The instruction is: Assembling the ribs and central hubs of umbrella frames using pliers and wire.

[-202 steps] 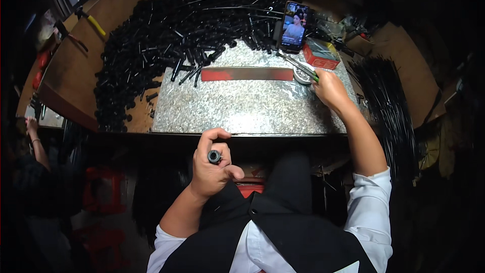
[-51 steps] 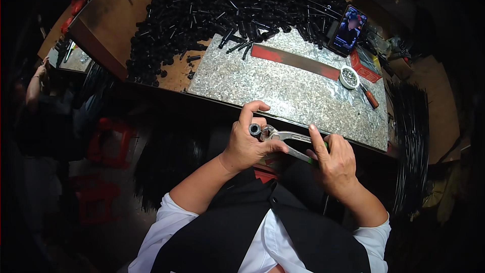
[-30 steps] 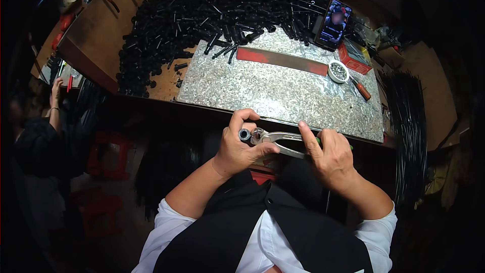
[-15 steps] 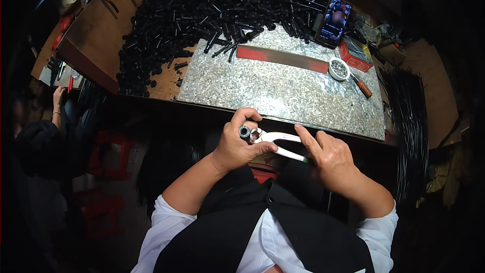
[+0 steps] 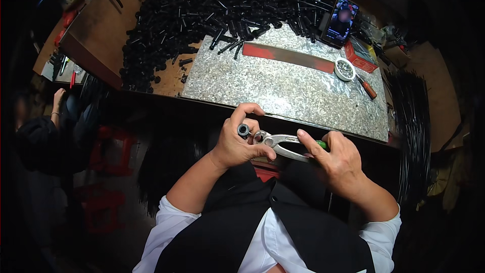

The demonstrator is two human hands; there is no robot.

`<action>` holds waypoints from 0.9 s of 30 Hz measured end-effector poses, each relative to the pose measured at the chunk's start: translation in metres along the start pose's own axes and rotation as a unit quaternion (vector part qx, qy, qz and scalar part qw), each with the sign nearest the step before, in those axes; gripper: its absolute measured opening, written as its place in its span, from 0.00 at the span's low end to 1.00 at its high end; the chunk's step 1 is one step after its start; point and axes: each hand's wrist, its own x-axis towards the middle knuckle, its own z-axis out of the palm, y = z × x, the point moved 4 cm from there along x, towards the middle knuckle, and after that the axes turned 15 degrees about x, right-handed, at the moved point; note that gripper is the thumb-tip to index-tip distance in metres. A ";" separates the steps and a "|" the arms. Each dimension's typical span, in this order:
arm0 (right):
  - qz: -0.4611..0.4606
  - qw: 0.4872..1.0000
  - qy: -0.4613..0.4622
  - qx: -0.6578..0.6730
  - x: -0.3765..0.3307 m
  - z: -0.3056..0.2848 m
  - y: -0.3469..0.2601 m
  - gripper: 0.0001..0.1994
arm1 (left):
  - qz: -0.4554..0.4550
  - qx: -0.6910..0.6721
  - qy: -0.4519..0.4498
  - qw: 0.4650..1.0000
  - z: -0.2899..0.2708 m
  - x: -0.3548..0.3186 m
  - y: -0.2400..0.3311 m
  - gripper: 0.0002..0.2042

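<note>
My left hand [image 5: 230,145] is closed round a short black tube [image 5: 243,131], its round hollow end facing up. Metal pincers [image 5: 283,144] with green-covered handles have their jaws right beside the tube, by my left fingers; whether the jaws touch it is hard to tell. My right hand [image 5: 341,161] grips the pincers' handles, one finger lying along the upper one. Both hands are held just in front of the table's near edge, above my lap.
A speckled board [image 5: 273,83] bears a red-brown bar [image 5: 288,58], a white cup [image 5: 345,70] of small metal pieces and an orange-handled screwdriver [image 5: 367,89]. Behind lie heaped black tubes [image 5: 202,15], a phone [image 5: 340,21] and a red box [image 5: 361,54]. Another person's hand [image 5: 57,100] shows far left.
The pincers have tilted a little in my right hand, and the upper green handle now shows. My left hand keeps its hold on the tube. The view has shifted slightly.
</note>
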 end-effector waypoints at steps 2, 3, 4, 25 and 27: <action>0.001 1.000 -0.026 -0.007 -0.001 0.003 -0.001 0.32 | 0.026 0.034 0.002 0.999 0.000 0.000 0.001 0.35; 0.002 1.000 -0.024 -0.008 -0.002 0.000 -0.001 0.32 | 0.028 0.034 0.000 0.999 0.002 0.001 0.004 0.35; -0.005 1.000 -0.020 -0.019 -0.001 -0.002 -0.002 0.32 | 0.025 0.038 0.007 0.999 0.003 0.001 0.005 0.33; 0.192 0.974 -0.045 0.110 -0.004 0.012 0.068 0.33 | 0.151 -0.097 0.178 0.968 -0.046 0.006 0.024 0.29; 0.196 0.979 -0.002 0.061 0.001 0.018 0.094 0.32 | 0.184 -0.065 0.218 0.956 -0.079 -0.001 0.077 0.31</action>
